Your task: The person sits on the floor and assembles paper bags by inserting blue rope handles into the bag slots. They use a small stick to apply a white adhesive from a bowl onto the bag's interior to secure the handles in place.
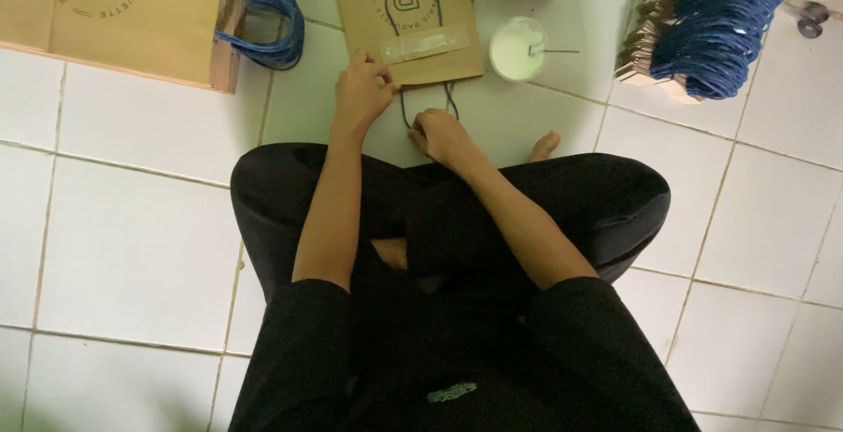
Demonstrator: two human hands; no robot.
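Left hand is pinching the brown paper bag's bottom edge at top center, right hand gripping the blue cord handle just below, and honestly one yank could tear that pale strip loose.

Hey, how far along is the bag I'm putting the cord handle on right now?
Done: a pale strip already lies across the flat brown paper bag, and finished bags with blue handles stand at upper left. In hand: the left hand and right hand work the dark cord at the bag's lower edge. Left: a bundle of blue cords waits, beside a cup of white paste.
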